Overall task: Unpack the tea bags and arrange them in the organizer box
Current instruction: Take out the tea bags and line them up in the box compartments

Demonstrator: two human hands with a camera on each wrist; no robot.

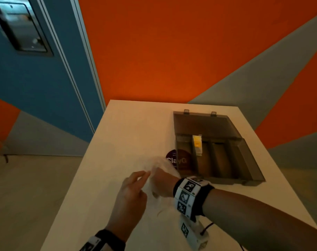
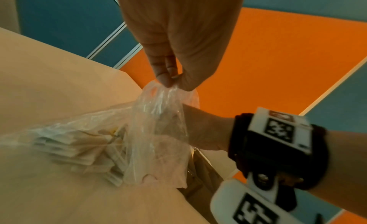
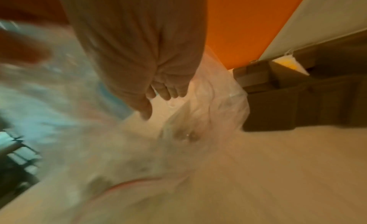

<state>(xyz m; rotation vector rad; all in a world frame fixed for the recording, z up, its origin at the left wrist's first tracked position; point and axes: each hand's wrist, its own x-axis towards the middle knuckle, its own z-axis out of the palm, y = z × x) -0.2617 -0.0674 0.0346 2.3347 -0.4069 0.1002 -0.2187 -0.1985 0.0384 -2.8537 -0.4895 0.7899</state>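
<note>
A clear plastic bag (image 1: 159, 165) lies on the white table (image 1: 126, 133), with several paper-wrapped tea bags (image 2: 79, 149) stacked inside. My left hand (image 1: 147, 173) pinches the bag's rim between thumb and fingertips (image 2: 164, 79) and holds the mouth up. My right hand (image 1: 163, 183) is pushed into the mouth, its fingers (image 3: 164, 92) pointing down loosely with nothing seen between them. To the right stands the grey organizer box (image 1: 244, 147) with its lid open. One yellow-and-white tea bag (image 1: 197, 144) leans in its second compartment from the left.
A dark round label (image 1: 172, 158) lies partly under the organizer's left end. The table's left edge (image 1: 78, 169) drops to the floor. An orange wall (image 1: 172, 51) stands behind the table's far edge.
</note>
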